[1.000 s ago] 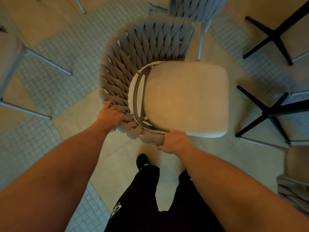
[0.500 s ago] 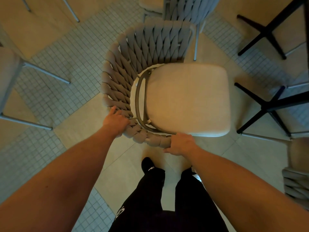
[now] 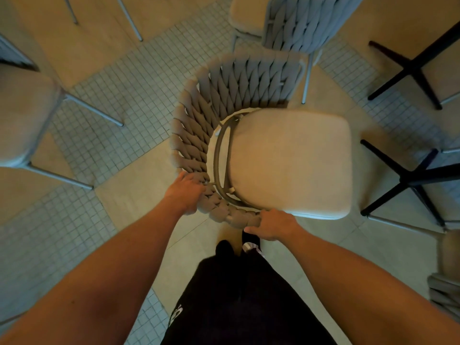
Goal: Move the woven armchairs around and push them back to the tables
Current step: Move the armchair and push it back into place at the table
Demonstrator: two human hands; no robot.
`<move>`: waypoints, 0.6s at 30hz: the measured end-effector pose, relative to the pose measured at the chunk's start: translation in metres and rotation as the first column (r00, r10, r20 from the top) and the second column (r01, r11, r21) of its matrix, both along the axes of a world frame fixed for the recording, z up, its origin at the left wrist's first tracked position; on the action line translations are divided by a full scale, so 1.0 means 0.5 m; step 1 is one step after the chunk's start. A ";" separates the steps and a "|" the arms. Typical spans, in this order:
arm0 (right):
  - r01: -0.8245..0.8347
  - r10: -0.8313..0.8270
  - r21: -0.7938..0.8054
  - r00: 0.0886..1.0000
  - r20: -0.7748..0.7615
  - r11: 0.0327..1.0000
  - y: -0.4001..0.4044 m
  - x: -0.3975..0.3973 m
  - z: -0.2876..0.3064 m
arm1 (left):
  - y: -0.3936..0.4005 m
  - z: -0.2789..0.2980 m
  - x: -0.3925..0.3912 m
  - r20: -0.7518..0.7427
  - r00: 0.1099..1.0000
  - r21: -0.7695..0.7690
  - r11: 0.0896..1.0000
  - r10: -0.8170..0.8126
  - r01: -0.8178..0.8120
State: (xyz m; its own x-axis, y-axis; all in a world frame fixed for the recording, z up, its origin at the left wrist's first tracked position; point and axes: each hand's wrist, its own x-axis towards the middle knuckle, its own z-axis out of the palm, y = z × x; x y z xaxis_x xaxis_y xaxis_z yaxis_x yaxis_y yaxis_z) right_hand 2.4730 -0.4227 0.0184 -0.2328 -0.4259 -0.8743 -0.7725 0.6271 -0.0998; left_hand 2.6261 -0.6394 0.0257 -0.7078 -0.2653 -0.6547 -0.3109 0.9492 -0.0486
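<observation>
Woven armchair [image 3: 251, 135] stands on the tiled floor [image 3: 104, 115] directly ahead of both hands, cushion [image 3: 288, 163] facing up. Left hand [image 3: 185, 192] grips the woven backrest rim; right hand [image 3: 270, 226] grips the rim end just beside the cushion. Black table base [image 3: 410, 180] sits beyond the right hand, near the seat front. Second woven chair [image 3: 296, 23] stands farther ahead, close behind the backrest.

No readable text

A white printed mark on the black trousers [image 3: 239, 302] (near edge, left leg) is too cut off to read.
</observation>
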 end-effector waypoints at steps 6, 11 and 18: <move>-0.019 0.021 -0.029 0.998 0.060 0.999 -0.061 0.023 0.023 | -0.037 0.019 0.015 -0.069 0.980 0.118 0.977 0.184 -0.175; 0.083 -0.077 -0.082 0.994 0.073 0.993 -0.125 0.053 0.035 | -0.098 0.052 0.036 -0.062 0.956 0.197 0.943 0.285 -0.268; 0.293 -0.287 -0.143 0.956 0.063 0.945 -0.219 0.137 0.047 | -0.211 0.071 0.097 -0.050 0.975 0.213 0.956 0.214 -0.199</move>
State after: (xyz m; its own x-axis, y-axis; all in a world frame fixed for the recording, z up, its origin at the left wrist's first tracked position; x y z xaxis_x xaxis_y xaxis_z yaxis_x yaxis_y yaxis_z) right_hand 2.5416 -0.5320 0.0417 -0.3313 -0.4714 -0.8174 -0.5528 0.7990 -0.2367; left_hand 2.6746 -0.7451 0.0614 -0.6990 -0.2758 -0.6598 -0.4969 0.8508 0.1708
